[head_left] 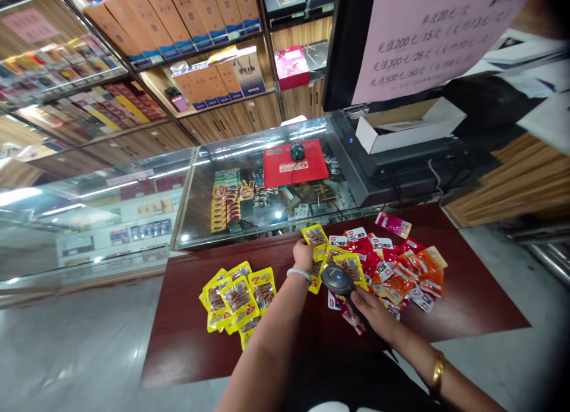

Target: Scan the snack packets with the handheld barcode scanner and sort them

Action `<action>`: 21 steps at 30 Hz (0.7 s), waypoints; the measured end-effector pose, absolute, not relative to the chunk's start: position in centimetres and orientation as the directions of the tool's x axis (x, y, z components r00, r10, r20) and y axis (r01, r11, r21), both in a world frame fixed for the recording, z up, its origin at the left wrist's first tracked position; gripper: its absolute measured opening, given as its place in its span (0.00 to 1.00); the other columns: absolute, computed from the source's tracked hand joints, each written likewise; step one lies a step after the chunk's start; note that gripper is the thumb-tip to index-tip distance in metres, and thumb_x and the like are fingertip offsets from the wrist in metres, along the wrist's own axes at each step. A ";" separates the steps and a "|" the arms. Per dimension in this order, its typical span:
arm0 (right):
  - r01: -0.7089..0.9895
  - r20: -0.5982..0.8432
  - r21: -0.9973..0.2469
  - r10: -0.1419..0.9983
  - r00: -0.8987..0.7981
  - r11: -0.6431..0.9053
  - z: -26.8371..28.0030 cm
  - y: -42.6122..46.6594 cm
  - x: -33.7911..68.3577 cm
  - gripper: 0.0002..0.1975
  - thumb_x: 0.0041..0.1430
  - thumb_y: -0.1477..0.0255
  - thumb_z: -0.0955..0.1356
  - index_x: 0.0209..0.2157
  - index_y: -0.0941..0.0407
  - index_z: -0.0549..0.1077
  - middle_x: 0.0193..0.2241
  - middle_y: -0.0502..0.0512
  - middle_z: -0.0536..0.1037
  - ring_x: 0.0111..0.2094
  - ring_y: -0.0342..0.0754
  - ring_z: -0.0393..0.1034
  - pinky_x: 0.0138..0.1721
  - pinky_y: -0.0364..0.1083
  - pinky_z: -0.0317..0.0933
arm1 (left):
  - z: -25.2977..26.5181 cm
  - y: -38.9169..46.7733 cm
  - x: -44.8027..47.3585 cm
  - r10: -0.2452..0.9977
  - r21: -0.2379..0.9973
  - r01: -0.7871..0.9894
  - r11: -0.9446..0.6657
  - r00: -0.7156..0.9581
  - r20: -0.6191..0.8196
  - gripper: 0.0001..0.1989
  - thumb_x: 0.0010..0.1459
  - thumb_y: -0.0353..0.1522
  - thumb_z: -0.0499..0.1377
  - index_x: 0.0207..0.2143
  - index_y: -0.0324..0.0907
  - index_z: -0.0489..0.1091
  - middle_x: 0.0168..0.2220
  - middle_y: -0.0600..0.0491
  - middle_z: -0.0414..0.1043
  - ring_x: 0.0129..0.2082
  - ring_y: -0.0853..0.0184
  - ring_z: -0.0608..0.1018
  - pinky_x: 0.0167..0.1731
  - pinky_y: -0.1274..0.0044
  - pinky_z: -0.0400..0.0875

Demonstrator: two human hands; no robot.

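My right hand [371, 308] is wrapped around the handle of a black barcode scanner [337, 279], which has a small blue light on its head. The scanner is over some yellow snack packets [350, 263]. To its left, my left hand [303, 255] is closed on the edge of a yellow snack packet [315, 234]; its fingertips are partly hidden. A separate pile of yellow packets [238, 296] lies left of my left forearm. Right of the scanner spreads a heap of red, orange and purple snack packets [392, 272], partly overlapping.
The packets lie on a dark red tabletop [178, 352]. Behind it stands a glass display counter [200, 216] bearing a red mat [276, 168] and a mouse [297, 151]. A black monitor [345, 50] and a white open box [401, 140] are at the right. Stocked shelves [178, 53] line the back.
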State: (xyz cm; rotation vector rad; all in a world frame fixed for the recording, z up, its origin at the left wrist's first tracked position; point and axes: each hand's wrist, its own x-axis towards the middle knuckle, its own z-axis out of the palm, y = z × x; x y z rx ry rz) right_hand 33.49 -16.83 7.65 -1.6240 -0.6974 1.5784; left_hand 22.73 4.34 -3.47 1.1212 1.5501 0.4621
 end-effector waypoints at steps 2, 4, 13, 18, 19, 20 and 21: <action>-0.096 -0.571 -0.821 0.813 0.111 -0.563 7.3 -17.0 33.7 0.30 0.55 0.38 0.62 0.30 0.52 0.66 0.20 0.47 0.68 0.19 0.45 0.63 0.20 0.44 0.58 | -3.1 4.4 23.1 0.866 0.773 0.483 0.411 0.059 -0.496 0.11 0.51 0.32 0.66 0.38 0.38 0.73 0.39 0.44 0.79 0.40 0.60 0.79 0.41 0.73 0.71; -0.080 -0.560 -0.828 0.819 0.127 -0.554 7.2 -17.0 33.8 0.28 0.56 0.39 0.62 0.30 0.52 0.66 0.20 0.47 0.69 0.20 0.46 0.64 0.22 0.45 0.59 | -2.8 4.0 23.1 0.884 0.757 0.550 0.353 0.068 -0.462 0.09 0.53 0.33 0.65 0.36 0.40 0.72 0.37 0.47 0.78 0.38 0.63 0.79 0.40 0.74 0.70; -0.143 -0.548 -0.831 0.835 0.050 -0.537 9.6 -15.3 33.2 0.27 0.56 0.40 0.63 0.29 0.51 0.64 0.21 0.46 0.66 0.19 0.44 0.59 0.21 0.45 0.57 | -3.1 -1.1 15.5 0.906 0.843 0.386 0.375 0.042 -0.422 0.06 0.55 0.35 0.60 0.33 0.42 0.66 0.29 0.56 0.72 0.29 0.70 0.74 0.31 0.80 0.68; -0.143 -0.548 -0.826 0.836 -0.022 -0.546 9.7 -13.9 31.7 0.27 0.57 0.41 0.63 0.30 0.52 0.64 0.20 0.45 0.65 0.17 0.42 0.58 0.18 0.43 0.53 | -1.6 -3.8 10.6 0.902 0.871 0.255 0.419 -0.007 -0.432 0.08 0.51 0.34 0.60 0.28 0.42 0.63 0.26 0.56 0.70 0.28 0.70 0.73 0.31 0.80 0.68; -0.144 -0.543 -0.828 0.839 -0.038 -0.542 9.6 -13.7 31.3 0.27 0.57 0.41 0.63 0.30 0.52 0.64 0.20 0.45 0.65 0.17 0.41 0.58 0.18 0.42 0.53 | -1.2 -4.1 10.0 0.902 0.871 0.252 0.421 -0.019 -0.430 0.07 0.50 0.33 0.60 0.27 0.42 0.63 0.26 0.56 0.70 0.28 0.70 0.73 0.31 0.80 0.68; -0.142 -0.535 -0.832 0.843 -0.055 -0.537 9.5 -13.5 30.9 0.27 0.57 0.41 0.63 0.30 0.53 0.64 0.20 0.45 0.65 0.17 0.41 0.58 0.18 0.42 0.52 | -0.9 -4.4 9.6 0.904 0.873 0.250 0.419 -0.030 -0.426 0.06 0.49 0.32 0.59 0.27 0.42 0.63 0.26 0.55 0.70 0.28 0.70 0.73 0.31 0.80 0.68; -0.136 -0.528 -0.835 0.846 -0.072 -0.533 9.4 -13.4 30.4 0.28 0.57 0.41 0.63 0.29 0.53 0.63 0.20 0.45 0.65 0.17 0.40 0.58 0.17 0.41 0.52 | -0.6 -4.7 9.1 0.908 0.877 0.245 0.414 -0.038 -0.418 0.05 0.49 0.32 0.59 0.26 0.42 0.63 0.26 0.55 0.70 0.28 0.70 0.72 0.31 0.80 0.67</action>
